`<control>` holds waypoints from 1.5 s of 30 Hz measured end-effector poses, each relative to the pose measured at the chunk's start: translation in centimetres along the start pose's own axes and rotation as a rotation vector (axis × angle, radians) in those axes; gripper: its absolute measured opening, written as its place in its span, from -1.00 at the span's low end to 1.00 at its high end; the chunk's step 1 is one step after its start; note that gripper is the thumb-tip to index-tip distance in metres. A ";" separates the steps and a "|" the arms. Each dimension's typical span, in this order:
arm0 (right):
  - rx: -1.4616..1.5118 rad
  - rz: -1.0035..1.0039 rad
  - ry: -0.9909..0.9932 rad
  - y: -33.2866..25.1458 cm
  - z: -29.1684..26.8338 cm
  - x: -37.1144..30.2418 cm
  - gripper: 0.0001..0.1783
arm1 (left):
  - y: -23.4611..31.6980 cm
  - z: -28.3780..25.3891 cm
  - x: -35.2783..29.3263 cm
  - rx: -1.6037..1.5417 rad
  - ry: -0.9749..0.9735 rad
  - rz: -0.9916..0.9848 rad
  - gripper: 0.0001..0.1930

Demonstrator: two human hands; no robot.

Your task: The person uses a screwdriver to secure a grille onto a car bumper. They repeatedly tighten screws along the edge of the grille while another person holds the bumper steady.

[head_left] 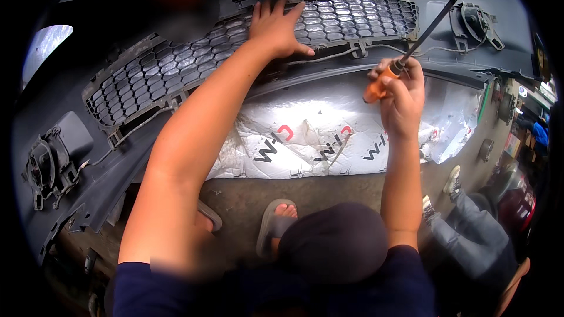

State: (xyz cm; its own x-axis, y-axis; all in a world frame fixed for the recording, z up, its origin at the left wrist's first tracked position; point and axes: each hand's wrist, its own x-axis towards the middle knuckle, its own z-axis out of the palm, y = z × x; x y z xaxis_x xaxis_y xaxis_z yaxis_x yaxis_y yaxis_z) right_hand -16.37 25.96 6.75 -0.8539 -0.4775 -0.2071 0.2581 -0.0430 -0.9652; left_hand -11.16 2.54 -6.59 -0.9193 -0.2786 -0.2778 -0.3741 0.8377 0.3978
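Fingers of the left hand [275, 26] are spreading flat on the honeycomb grille [176, 64] near the bumper's [53, 100] upper edge; the right hand [399, 91] is gripping an orange-handled screwdriver [405, 58].

Dark grey plastic car bumper [329, 76] lies across the far side, inner face up; black honeycomb mesh grille [194, 61] set in its middle, running left to right. Left hand [275, 26] flat on the grille's upper middle. Right hand [402, 91] to the right, near the bumper's front edge, holding orange-handled black-shaft screwdriver [405, 58], shaft slanting up and right. Black fog lamp housing [50, 161] at bumper's left end, another fog lamp bracket [479, 23] at right end. Crumpled silver foil sheet [329, 135] on concrete floor [329, 191] under the bumper's near edge
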 end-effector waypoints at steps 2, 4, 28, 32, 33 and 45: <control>0.224 -0.071 -0.091 2.4 1.7 3.3 -0.88 | 0.0 0.1 0.2 0.013 0.003 0.012 0.29; 0.274 -0.116 -0.154 2.9 3.1 6.4 -0.60 | -0.3 0.2 0.5 0.019 -0.001 0.022 0.29; 0.058 -0.388 -0.114 7.0 4.0 8.6 -0.46 | 0.2 -1.5 1.1 0.023 -0.168 -0.024 0.23; 0.050 -0.206 -0.041 8.6 3.6 9.4 -0.46 | -0.2 -0.9 0.9 0.054 -0.156 -0.015 0.22; 0.082 -0.217 -0.087 8.7 3.8 10.3 -0.46 | -0.4 -1.1 1.3 0.062 -0.132 -0.019 0.22; -0.077 -0.320 -0.193 9.0 3.2 8.5 -0.46 | 0.6 -0.9 0.9 0.035 -0.161 -0.010 0.21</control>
State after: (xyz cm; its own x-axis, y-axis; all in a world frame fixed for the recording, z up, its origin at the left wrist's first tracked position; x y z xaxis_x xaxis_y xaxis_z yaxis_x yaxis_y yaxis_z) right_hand -19.86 18.68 -3.15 -0.7830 -0.6074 0.1340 -0.0489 -0.1547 -0.9867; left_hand -12.28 2.33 -5.81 -0.8829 -0.2107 -0.4197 -0.3764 0.8518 0.3643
